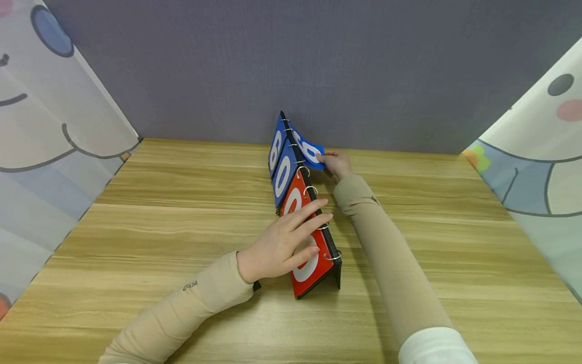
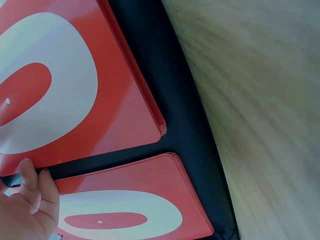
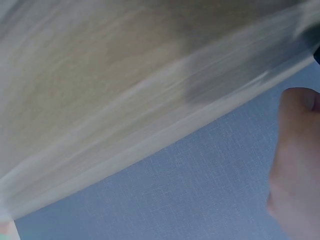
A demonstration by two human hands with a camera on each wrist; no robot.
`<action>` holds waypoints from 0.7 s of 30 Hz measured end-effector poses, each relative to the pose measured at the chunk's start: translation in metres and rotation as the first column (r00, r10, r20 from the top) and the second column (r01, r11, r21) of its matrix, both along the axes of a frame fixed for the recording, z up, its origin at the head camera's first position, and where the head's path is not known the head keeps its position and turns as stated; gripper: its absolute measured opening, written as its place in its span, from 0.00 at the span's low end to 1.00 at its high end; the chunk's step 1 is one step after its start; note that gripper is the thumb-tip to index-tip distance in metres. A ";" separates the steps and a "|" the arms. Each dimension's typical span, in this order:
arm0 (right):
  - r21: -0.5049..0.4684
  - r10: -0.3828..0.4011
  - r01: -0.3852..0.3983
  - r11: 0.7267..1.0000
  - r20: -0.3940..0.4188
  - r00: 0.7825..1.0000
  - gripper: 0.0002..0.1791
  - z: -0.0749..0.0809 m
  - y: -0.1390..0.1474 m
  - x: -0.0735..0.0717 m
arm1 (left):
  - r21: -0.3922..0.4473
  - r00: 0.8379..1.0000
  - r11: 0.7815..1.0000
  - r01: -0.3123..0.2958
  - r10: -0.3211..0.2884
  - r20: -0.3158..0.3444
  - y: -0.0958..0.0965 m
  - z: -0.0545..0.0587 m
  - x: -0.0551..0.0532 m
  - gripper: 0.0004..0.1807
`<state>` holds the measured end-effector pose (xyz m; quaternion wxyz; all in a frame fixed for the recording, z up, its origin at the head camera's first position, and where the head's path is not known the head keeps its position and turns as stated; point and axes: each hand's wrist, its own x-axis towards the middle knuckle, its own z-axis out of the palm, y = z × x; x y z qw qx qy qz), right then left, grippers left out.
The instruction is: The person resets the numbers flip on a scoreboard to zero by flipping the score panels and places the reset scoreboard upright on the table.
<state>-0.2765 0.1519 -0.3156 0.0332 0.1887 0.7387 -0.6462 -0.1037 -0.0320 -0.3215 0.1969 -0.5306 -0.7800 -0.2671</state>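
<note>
A black flip scoreboard (image 1: 338,275) stands like a tent on the table, blue cards at its far end and red ones nearer. My right hand (image 1: 337,164) pinches the edge of a blue card (image 1: 311,151) with a white digit, lifted out on the board's right side. On the left face, a blue 0 card (image 1: 284,174) hangs beside another blue card (image 1: 276,149). My left hand (image 1: 277,247) lies over the red 0 cards (image 2: 120,140), fingers extended toward the ringed top edge. In the right wrist view, the right hand (image 3: 300,160) shows only partly, the card out of sight.
Metal rings (image 1: 310,191) line the scoreboard's top edge. The wooden table (image 1: 159,202) meets a grey wall (image 1: 291,60) behind. Printed cartoon sheets (image 1: 45,126) hang at both sides. A small black piece (image 1: 256,286) shows beside the left wrist.
</note>
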 end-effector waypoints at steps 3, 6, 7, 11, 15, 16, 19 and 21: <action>0.048 0.025 -0.024 0.999 -0.032 0.999 0.24 -0.002 0.001 0.001 | -0.001 1.000 1.000 -0.002 0.002 0.000 0.000 0.000 0.000 0.32; 0.072 0.038 -0.034 0.997 -0.060 0.997 0.24 -0.004 0.001 0.002 | -0.003 1.000 1.000 -0.002 0.002 -0.003 0.000 0.000 0.000 0.32; 0.070 0.039 -0.034 0.997 -0.069 0.997 0.24 -0.004 0.001 0.001 | -0.004 1.000 1.000 -0.003 0.003 -0.004 0.000 0.000 0.000 0.32; 0.054 0.032 -0.027 0.998 -0.099 0.995 0.24 -0.005 0.001 0.001 | -0.002 1.000 1.000 -0.003 0.003 -0.005 0.000 -0.001 0.000 0.32; 0.068 0.042 -0.035 0.997 -0.115 0.992 0.24 -0.005 0.001 0.000 | -0.001 1.000 1.000 -0.003 0.003 -0.004 0.000 -0.001 -0.001 0.32; 0.060 0.047 -0.040 0.997 -0.113 0.992 0.24 -0.005 0.001 -0.001 | -0.002 1.000 1.000 -0.004 0.004 -0.005 0.000 -0.001 -0.001 0.32; 0.028 0.053 -0.050 0.998 -0.116 0.992 0.25 -0.006 -0.001 -0.003 | -0.007 1.000 1.000 -0.005 0.005 -0.003 0.000 -0.001 0.000 0.32; -0.019 0.050 -0.053 0.998 -0.122 0.991 0.25 -0.005 -0.002 -0.004 | -0.009 1.000 1.000 -0.005 0.005 -0.002 0.000 -0.001 0.000 0.32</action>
